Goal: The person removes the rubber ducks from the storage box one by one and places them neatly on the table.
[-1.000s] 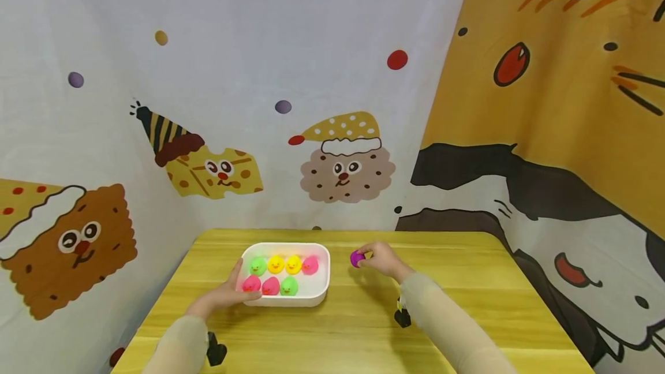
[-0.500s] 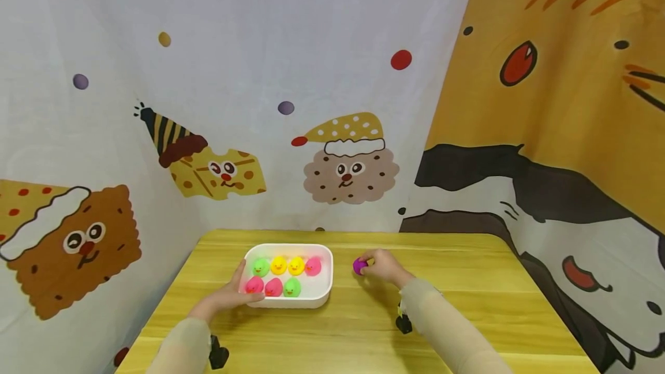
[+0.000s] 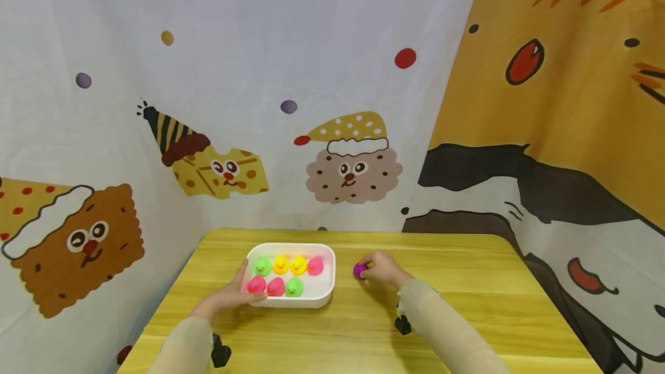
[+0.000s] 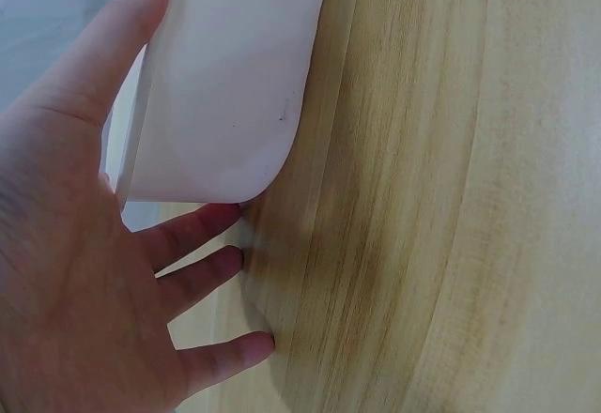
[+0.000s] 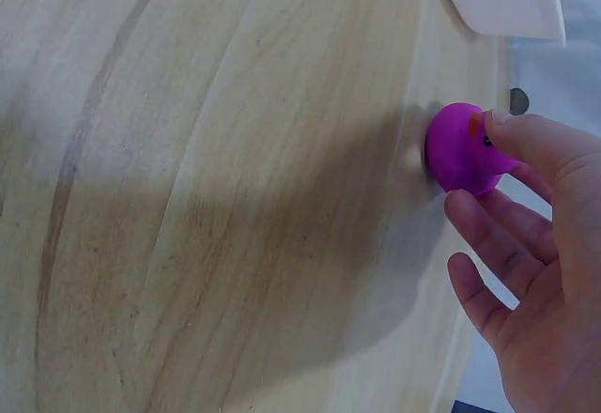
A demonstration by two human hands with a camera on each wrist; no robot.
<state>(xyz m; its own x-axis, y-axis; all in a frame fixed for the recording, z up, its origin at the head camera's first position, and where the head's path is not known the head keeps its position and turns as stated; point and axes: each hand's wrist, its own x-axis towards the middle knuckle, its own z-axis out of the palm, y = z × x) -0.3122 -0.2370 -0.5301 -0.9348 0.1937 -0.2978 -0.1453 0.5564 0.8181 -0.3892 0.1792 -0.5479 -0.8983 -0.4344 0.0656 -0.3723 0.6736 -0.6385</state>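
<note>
My right hand (image 3: 384,269) pinches a purple rubber duck (image 5: 458,150) between thumb and fingers. The duck is close over the wooden table, its orange beak and black eye showing near my thumb in the right wrist view. At the left end of a white plastic box (image 3: 319,303), my left hand (image 3: 228,295) spreads its straight fingers against the corner. Its thumb lies along the front rim, and in the left wrist view the other fingertips (image 4: 252,345) reach down beside the box wall. Inside the box are two rows of small rubber ducks: green ones, yellow ones (image 3: 298,265) and pink ones (image 3: 276,287).
The wooden table (image 3: 332,339) runs back to a hanging cloth (image 3: 234,33) printed with cartoon food and animals. The box stands left of the table's middle, a short gap from the purple duck. A black wrist device (image 3: 220,354) hangs at the left sleeve.
My right hand has brought the purple duck slightly nearer and down toward the table. The left hand keeps its place at the box. The head view has shifted a little.
</note>
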